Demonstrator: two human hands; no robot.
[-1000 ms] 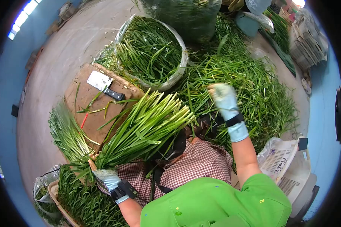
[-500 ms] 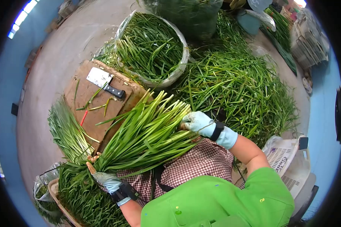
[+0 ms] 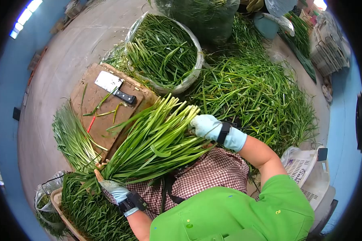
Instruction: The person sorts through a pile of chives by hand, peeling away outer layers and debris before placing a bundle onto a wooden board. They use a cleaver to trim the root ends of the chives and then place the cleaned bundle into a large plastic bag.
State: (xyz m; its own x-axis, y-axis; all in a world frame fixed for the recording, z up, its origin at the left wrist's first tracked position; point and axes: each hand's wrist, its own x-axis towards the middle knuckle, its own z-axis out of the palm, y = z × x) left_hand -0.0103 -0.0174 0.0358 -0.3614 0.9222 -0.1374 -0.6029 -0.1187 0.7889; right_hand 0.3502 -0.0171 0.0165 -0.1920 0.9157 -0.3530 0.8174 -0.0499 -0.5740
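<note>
A large bunch of Chinese chives (image 3: 153, 142) lies across my lap, its pale stem ends toward the upper right. My left hand (image 3: 112, 186), in a fingertip-less light-blue glove, is wrapped round the leafy end. My gloved right hand (image 3: 207, 126) is closed at the stem ends on the other side, its fingertips partly hidden against the stems. Beyond the bunch, a cleaver (image 3: 114, 88) with a black handle rests on a brown board (image 3: 86, 100) with a few loose leaves and a red strip (image 3: 91, 123). A second bunch of chives (image 3: 74, 138) lies along the board's left edge.
A plastic-lined tub (image 3: 199, 60) full of chives stands behind the board. To its right spreads a big heap of loose chives (image 3: 253, 96). At lower left is a crate (image 3: 57, 199) of chives; white plastic baskets (image 3: 309, 168) stand at my right.
My right hand has shifted slightly left along the stem ends. My left hand keeps its hold on the leafy end. The whole view has moved a little.
</note>
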